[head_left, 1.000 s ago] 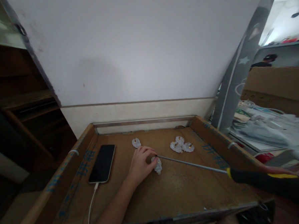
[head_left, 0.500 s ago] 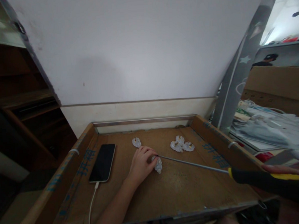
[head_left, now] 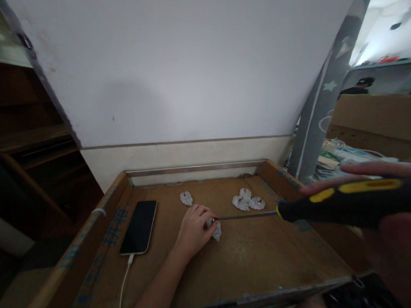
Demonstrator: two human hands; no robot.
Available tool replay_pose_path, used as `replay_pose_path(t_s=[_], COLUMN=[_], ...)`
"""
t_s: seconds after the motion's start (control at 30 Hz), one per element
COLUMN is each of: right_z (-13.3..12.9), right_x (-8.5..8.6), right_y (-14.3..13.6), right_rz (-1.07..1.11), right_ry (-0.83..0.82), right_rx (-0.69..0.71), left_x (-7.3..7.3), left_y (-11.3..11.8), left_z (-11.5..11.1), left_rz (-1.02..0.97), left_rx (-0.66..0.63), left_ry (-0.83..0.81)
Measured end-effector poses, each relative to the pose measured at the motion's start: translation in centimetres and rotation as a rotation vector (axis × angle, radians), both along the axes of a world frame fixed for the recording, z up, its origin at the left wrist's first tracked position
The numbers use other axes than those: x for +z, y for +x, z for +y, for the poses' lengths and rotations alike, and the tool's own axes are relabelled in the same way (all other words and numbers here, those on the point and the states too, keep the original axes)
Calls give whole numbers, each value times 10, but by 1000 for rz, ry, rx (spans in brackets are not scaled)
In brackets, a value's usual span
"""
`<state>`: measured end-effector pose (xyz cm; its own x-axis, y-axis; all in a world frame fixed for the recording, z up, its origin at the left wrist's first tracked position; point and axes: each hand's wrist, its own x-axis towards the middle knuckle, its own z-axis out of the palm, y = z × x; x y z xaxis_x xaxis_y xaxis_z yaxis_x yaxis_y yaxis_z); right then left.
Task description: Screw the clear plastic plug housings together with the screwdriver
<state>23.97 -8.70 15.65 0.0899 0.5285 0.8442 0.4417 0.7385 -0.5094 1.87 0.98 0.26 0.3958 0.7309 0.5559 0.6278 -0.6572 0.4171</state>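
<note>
My left hand (head_left: 196, 228) is closed around a clear, scalloped plastic piece (head_left: 216, 232) above the cardboard surface. Its fingertips also meet the thin shaft tip of a long screwdriver, and they hide just where the tip touches. My right hand (head_left: 399, 235), blurred at the right edge, grips the black and yellow handle of the screwdriver (head_left: 339, 205). The shaft runs level to the left. Beyond my left fingers lies one similar clear piece (head_left: 186, 198) with a brass-coloured post. Three more clear pieces (head_left: 248, 200) sit clustered to its right.
A phone (head_left: 139, 227) with a white cable (head_left: 124, 287) lies at the left of the cardboard-lined tray (head_left: 260, 270). Raised cardboard sides and a white wall (head_left: 195, 81) bound it. Plastic-wrapped goods (head_left: 346, 153) and a distant person (head_left: 360, 86) are at the right.
My right hand has raised the screwdriver handle and brought it further left, so the shaft now lies nearly level. My left hand keeps hold of the clear piece. The view has shifted slightly.
</note>
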Motion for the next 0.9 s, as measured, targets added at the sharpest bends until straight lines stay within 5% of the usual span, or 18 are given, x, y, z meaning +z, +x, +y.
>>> replay_pose_path(t_s=[0.13,0.3,0.9], right_z=[17,26,36], right_x=[28,39,30], right_y=[-23,-31,-32], right_rz=[-86,-192,-173], right_ry=[-82,-45,-135], right_rx=[121,111,162], left_x=[-1,3,0], left_y=[0,-4,-8], left_z=[1,3,2], left_rz=[-16,-17,87], left_rx=[21,27,-14], left_ry=[-14,-105,-269])
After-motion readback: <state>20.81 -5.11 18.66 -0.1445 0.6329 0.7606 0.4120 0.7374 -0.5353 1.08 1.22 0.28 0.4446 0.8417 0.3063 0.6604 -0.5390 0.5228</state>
